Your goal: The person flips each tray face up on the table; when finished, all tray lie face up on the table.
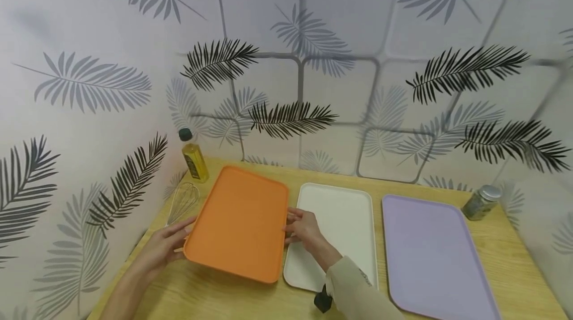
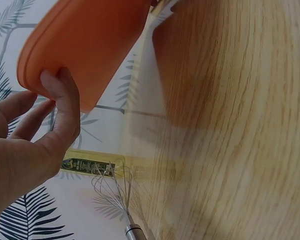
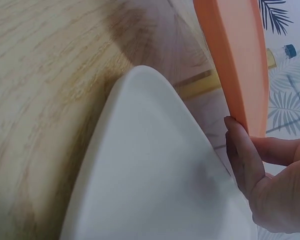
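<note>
An orange tray is held tilted above the table between both hands. My left hand grips its left edge; in the left wrist view the fingers of that hand curl under and over the orange rim. At the opposite edge my right hand pinches the rim, and the right wrist view shows the hand with fingertips beneath the tray. Directly below the right hand lies a white tray, flat on the table. A lilac tray lies to its right.
A wire whisk and an upright oil bottle with a dark green cap are at the table's back left. Near the back right corner stands a glass jar with a metal lid. Leaf-patterned walls border the wooden table.
</note>
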`<state>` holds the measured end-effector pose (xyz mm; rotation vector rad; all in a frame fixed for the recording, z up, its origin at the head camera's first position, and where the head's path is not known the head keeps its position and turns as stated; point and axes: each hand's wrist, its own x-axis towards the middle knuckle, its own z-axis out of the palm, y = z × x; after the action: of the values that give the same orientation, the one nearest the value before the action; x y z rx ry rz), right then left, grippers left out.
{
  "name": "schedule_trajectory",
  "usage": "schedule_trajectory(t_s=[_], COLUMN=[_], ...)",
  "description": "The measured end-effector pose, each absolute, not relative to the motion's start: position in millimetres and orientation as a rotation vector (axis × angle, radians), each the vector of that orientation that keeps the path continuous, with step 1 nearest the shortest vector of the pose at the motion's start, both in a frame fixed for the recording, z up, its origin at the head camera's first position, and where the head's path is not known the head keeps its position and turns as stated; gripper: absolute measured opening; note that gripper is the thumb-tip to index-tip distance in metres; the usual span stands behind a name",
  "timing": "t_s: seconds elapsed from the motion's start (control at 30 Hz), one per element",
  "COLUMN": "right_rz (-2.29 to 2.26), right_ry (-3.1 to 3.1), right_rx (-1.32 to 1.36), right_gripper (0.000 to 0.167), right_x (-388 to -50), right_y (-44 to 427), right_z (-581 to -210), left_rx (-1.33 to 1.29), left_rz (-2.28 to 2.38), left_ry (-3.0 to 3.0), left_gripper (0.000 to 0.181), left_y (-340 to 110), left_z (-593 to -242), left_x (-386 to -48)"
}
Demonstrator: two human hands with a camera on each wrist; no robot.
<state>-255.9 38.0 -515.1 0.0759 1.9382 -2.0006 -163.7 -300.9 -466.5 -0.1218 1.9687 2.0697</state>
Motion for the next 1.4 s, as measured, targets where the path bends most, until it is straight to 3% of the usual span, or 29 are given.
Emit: schedule_trajectory(t_s=[0.37,1.4], right_rz=[-1.996,-2.068], right_ry=[1.939,1.929], right_rx=[0.063,0.141], right_gripper=[0.060,0.055], right_x=[-247,-255], right_y=[39,29], right_z=[-514,-494], left_rx=[-0.054,-0.253], left_rz=[1.965,1.603], left_ry=[2.101,2.306], left_gripper=[0.055,0.045], left_y=[-306,-310], left_z=[-481,-497], left_x=[-191,-246])
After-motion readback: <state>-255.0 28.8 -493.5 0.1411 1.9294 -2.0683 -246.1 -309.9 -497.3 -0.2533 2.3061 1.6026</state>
